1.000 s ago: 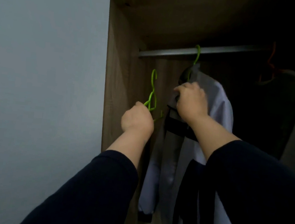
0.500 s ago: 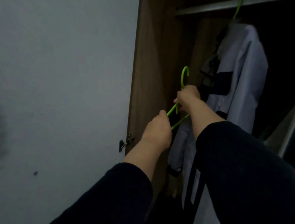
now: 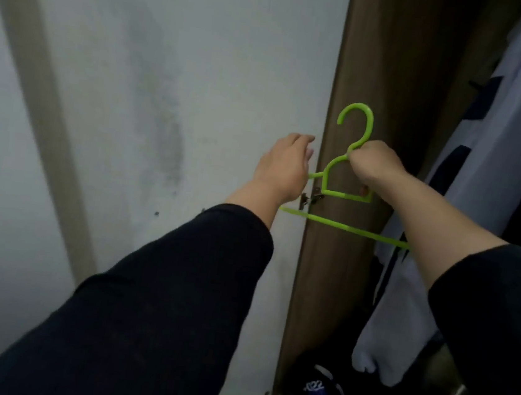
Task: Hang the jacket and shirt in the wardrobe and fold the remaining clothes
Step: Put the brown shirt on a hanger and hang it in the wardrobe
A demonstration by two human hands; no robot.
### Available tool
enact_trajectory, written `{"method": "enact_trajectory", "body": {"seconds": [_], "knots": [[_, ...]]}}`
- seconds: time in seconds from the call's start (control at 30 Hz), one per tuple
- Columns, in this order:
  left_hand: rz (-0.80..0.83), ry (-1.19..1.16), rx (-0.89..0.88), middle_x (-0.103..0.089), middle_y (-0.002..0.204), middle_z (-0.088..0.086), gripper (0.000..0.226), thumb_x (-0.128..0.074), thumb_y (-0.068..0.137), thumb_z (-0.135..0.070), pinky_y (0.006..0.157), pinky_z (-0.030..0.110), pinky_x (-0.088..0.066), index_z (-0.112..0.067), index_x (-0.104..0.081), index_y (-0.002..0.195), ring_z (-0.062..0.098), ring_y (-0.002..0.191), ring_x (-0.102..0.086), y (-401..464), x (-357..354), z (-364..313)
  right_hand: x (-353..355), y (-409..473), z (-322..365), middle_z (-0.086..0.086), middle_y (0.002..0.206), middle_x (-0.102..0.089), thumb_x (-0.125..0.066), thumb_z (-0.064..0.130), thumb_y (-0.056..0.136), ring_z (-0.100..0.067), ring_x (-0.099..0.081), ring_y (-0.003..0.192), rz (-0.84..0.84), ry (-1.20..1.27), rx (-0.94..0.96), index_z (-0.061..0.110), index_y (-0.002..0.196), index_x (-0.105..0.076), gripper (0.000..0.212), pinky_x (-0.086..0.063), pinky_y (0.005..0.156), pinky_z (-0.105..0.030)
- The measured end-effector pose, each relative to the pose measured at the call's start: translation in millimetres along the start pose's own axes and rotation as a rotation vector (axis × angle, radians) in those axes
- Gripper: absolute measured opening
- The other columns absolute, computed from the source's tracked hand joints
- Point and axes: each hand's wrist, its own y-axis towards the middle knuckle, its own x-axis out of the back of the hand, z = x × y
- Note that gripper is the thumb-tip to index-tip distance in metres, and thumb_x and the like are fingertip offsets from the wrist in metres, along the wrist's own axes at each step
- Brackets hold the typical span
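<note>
Right hand (image 3: 374,164): raised at the end of an outstretched arm, back of the hand toward the camera, fingers curled tightly round the neck of a green hanger (image 3: 348,181) just below its hook. The hook stands upright above the fist; the hanger's lower bar runs beneath the wrist and forearm.

Left hand (image 3: 284,164): extended to the left of the right hand, at about the same height, fingers loosely relaxed and holding nothing. Whether it touches the hanger's left arm, which passes behind it, cannot be determined.

Both forearms are bare, with dark sleeves pushed back.

Jacket (image 3: 468,188), light with dark panels: hangs inside the wardrobe (image 3: 381,65), to the right of and beyond the right hand. A door hinge (image 3: 311,199) sits just below the left hand.
</note>
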Motion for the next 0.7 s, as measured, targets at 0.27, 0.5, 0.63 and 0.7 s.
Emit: {"method": "enact_trajectory", "body": {"seconds": [0.27,0.5,0.63,0.7], "knots": [[0.068,0.143,0.233,-0.064,0.101,0.014,0.036,-0.025,0.104,-0.032,0.082,0.040,-0.041,-0.009,-0.054,0.102,0.035,0.098,-0.057,-99,73,81,-81,-70,88,-0.004,0.059,-0.042,-0.050,0.023,0.091,-0.018,-0.040,0.048,0.372,0.303,0.282,0.014,0.070,-0.058,0.024,-0.043,0.048,-0.027],[0.045,0.384,0.472,-0.064,0.106,0.015,0.039,-0.024,0.104,-0.034,0.083,0.039,-0.039,-0.010,-0.054,0.105,0.035,0.101,-0.057,-226,177,160,-196,-174,169,-0.009,0.068,-0.061,-0.023,0.045,0.102,-0.025,-0.060,0.046,0.684,0.082,0.559,0.013,0.105,-0.041,0.037,-0.044,0.048,-0.028],[0.025,0.458,0.628,-0.064,0.104,0.014,0.038,-0.024,0.104,-0.033,0.083,0.040,-0.039,-0.010,-0.054,0.104,0.035,0.098,-0.058,-297,224,196,-253,-236,212,-0.013,0.068,-0.065,-0.024,0.047,0.101,-0.024,-0.059,0.045,0.680,0.089,0.712,0.014,0.100,-0.048,0.041,-0.048,0.066,-0.034],[0.016,0.501,0.682,-0.063,0.099,0.012,0.037,-0.023,0.104,-0.033,0.082,0.040,-0.038,-0.010,-0.053,0.101,0.034,0.093,-0.057,-326,245,211,-278,-263,231,-0.013,0.071,-0.066,-0.025,0.049,0.100,-0.025,-0.060,0.044,0.707,0.121,0.759,0.017,0.102,-0.049,0.041,-0.051,0.070,-0.037]]}}
